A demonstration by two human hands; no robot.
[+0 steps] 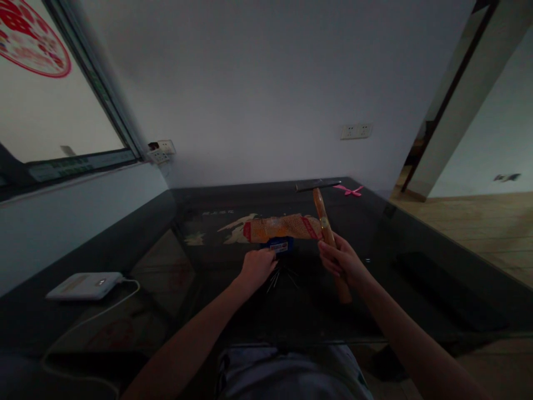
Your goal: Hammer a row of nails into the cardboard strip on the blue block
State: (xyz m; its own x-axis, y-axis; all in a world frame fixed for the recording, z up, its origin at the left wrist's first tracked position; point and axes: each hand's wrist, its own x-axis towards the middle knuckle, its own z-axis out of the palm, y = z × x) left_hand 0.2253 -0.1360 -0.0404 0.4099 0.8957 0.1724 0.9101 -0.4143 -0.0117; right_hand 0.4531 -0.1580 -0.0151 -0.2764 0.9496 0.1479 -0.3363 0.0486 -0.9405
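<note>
Head view: my right hand (339, 261) grips a hammer (327, 228) by its upright wooden handle, head above the orange plank (283, 228) lying crosswise, while my left hand (258, 266) pinches loosely near the nails (278, 278) on the tabletop (416, 266), grip unclear

one hammer (328, 233), one orange packet (283, 228), one blue box (280, 245), one white device (85, 285), one pink ribbon (348, 190).

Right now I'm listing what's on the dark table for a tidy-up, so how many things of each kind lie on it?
Hammer, held in the right hand: 1
Orange wood piece: 1
Blue box, by the left hand: 1
White device with cable: 1
Pink ribbon: 1
Nails: several, too dim to count
Total, without nails: 5
</note>
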